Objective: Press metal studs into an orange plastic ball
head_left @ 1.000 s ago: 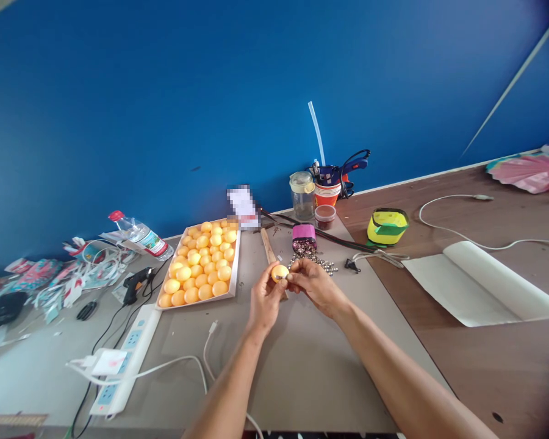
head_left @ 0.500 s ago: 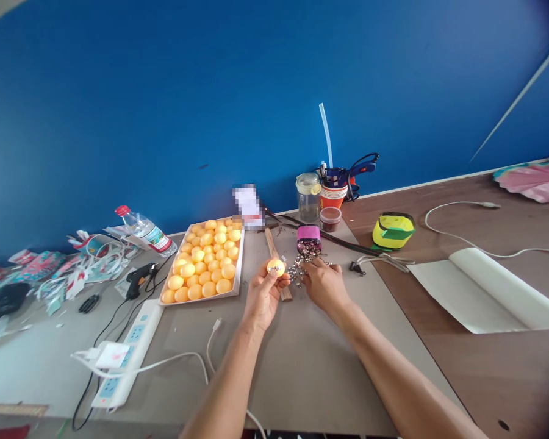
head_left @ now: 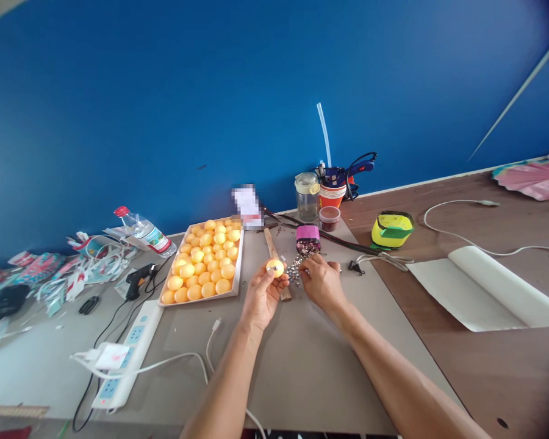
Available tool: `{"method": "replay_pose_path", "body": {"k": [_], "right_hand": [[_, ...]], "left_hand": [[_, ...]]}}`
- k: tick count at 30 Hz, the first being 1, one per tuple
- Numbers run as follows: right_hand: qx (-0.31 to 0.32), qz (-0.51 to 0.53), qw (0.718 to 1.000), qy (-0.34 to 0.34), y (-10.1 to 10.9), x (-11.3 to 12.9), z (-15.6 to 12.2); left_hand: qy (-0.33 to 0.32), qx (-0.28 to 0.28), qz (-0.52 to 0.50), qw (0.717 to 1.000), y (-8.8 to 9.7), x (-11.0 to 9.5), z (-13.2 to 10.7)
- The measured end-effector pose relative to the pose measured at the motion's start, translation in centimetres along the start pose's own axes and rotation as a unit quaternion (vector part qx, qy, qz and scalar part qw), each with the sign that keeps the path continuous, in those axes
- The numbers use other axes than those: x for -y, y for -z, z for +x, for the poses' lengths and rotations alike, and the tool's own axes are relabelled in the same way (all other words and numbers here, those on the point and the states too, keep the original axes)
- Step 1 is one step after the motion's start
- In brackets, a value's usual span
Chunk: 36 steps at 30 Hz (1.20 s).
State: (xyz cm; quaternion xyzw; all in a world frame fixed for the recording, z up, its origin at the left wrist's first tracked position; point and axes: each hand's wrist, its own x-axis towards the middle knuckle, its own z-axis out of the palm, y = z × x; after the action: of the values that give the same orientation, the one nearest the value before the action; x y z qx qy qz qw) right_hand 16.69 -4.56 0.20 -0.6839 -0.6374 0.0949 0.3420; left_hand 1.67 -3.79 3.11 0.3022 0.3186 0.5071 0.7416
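Observation:
My left hand [head_left: 259, 297] is closed around an orange ping-pong ball [head_left: 276, 264], with small shiny bits showing on its face beside the thumb. My right hand [head_left: 322, 281] rests at the edge of a pile of small silvery metal pieces [head_left: 295, 268], its fingers bent together; whatever they pinch is hidden. The pile spreads from the mouth of a purple container [head_left: 308, 234] lying just beyond. Behind my left hand lies a hammer with a wooden handle [head_left: 270, 242], partly covered. To the left, a shallow white box [head_left: 238, 259] holds many more orange balls [head_left: 204, 277].
A power strip [head_left: 135, 341] with white cables and a black glue gun [head_left: 138, 280] lie left. A water bottle [head_left: 149, 233], a glass jar [head_left: 307, 204] and paper cups [head_left: 332, 196] holding tools stand near the blue wall. A yellow container [head_left: 392, 230] and rolled white sheet [head_left: 489, 292] are right.
My right hand's fingers have drawn closer together at the pile. The ball in my left hand has turned slightly, and less of the shiny bits shows. The view has shifted a little.

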Motion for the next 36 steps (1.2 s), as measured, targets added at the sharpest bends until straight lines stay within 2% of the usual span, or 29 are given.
{"method": "replay_pose_path", "body": {"k": [4, 7, 9, 12, 14, 16, 18, 20, 24, 33, 36], "right_hand": [[-0.032, 0.097, 0.994, -0.036, 0.0, -0.1, 0.2], [-0.005, 0.233, 0.965, -0.118, 0.2, 0.1, 0.5], [0.016, 0.357, 0.920, -0.161, 0.3, 0.4, 0.6], [0.049, 0.550, 0.816, -0.172, 0.6, 1.0, 0.6], [0.078, 0.636, 0.749, -0.170, 0.9, 1.4, 0.5], [0.115, 0.682, 0.703, -0.166, 1.2, 1.7, 0.3], [0.152, 0.698, 0.681, -0.163, 1.4, 2.0, 0.1], [0.166, 0.701, 0.674, -0.166, 1.5, 2.2, 0.0], [0.154, 0.700, 0.676, -0.170, 1.6, 2.2, 0.0], [0.153, 0.661, 0.718, -0.157, 1.1, 2.2, 0.0], [0.158, 0.648, 0.728, -0.157, 1.2, 2.2, -0.1]], "left_hand": [[0.005, -0.002, -0.008, 1.000, 0.0, -0.1, 0.0], [0.010, 0.000, -0.017, 1.000, 0.1, -0.1, 0.0], [0.014, 0.003, -0.020, 1.000, 0.2, -0.1, 0.0], [0.018, 0.006, -0.018, 1.000, 0.3, 0.0, 0.0], [0.019, 0.007, -0.015, 1.000, 0.3, 0.0, 0.0], [0.017, 0.010, -0.012, 1.000, 0.3, 0.1, 0.0], [0.012, 0.017, -0.009, 1.000, 0.3, 0.1, 0.0], [0.006, 0.029, -0.001, 1.000, 0.4, 0.2, 0.1], [0.002, 0.046, 0.030, 0.998, 0.5, 0.4, 0.1], [0.004, 0.030, 0.064, 0.997, 0.6, 0.7, 0.1], [0.004, 0.040, 0.073, 0.997, 0.4, 0.5, 0.1]]}}
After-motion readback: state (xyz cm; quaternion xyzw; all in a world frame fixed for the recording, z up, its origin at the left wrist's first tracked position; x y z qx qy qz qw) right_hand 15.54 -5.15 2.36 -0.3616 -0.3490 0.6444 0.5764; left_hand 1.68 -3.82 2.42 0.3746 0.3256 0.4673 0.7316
